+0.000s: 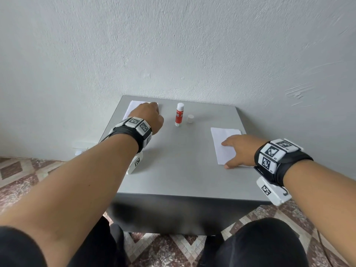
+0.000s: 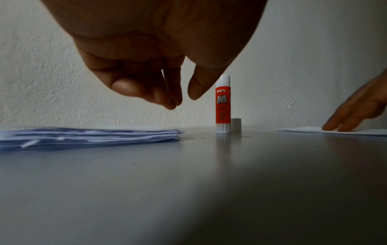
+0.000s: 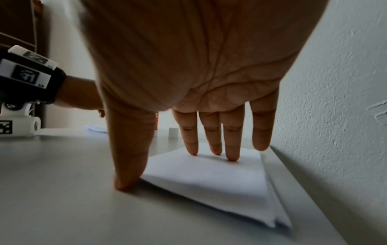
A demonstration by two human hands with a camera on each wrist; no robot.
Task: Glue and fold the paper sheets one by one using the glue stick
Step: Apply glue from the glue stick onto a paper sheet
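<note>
A stack of white paper sheets lies at the table's far left. My left hand hovers just above its right end, fingers loosely curled and holding nothing. The red-and-white glue stick stands upright and uncapped at the back middle, with its white cap beside it. On the right, my right hand presses flat with straight fingers on a folded white sheet; its thumb touches the table at the sheet's near corner.
The small grey table stands against a white textured wall. The folded sheet lies close to the table's right edge. Patterned floor tiles surround the table, and my knees sit below its front edge.
</note>
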